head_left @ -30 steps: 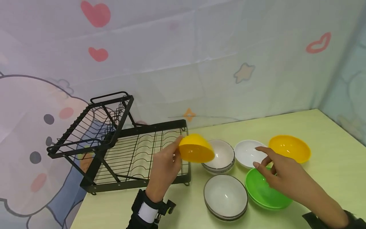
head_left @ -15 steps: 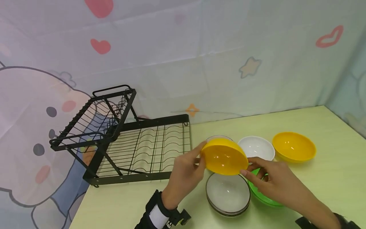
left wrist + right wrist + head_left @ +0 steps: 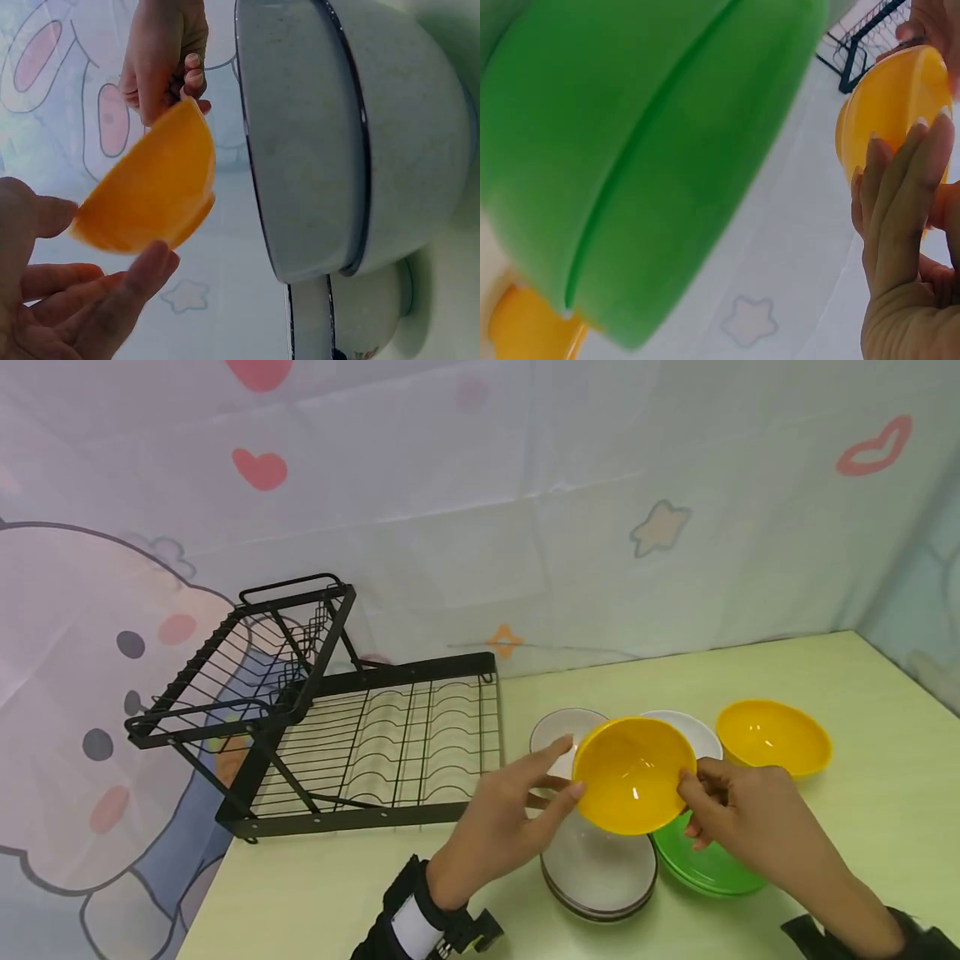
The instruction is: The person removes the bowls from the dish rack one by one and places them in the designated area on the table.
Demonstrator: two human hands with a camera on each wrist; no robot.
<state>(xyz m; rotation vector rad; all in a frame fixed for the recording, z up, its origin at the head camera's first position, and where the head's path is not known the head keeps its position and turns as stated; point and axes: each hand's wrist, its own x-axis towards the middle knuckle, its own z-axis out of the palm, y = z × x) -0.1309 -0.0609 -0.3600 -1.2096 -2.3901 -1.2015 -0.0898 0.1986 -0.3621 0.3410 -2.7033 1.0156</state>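
A small yellow bowl [image 3: 636,775] is held up above the stacks, its inside facing the head camera. At its right rim, my right hand [image 3: 750,810] pinches it between thumb and fingers. My left hand [image 3: 517,806] is at the opposite side, fingers extended and spread, a thumb tip at or very near the rim. The left wrist view has the left fingers apart around the bowl [image 3: 154,187], and contact is hard to judge. Below lie a stack of white dark-rimmed bowls [image 3: 598,868] and stacked green bowls [image 3: 708,864], partly covered by the right hand.
A black two-tier dish rack [image 3: 390,814] stands on the left of the pale table [image 3: 315,902]. Behind the held bowl are another white bowl stack [image 3: 558,727] and a white bowl [image 3: 693,731], both partly hidden. Another yellow bowl [image 3: 772,739] sits at the right. A printed curtain [image 3: 450,527] hangs behind.
The yellow bowl moved right from over the rack's edge and tipped up to face the camera. My right hand took its right rim; my left fingers loosened from the left rim.
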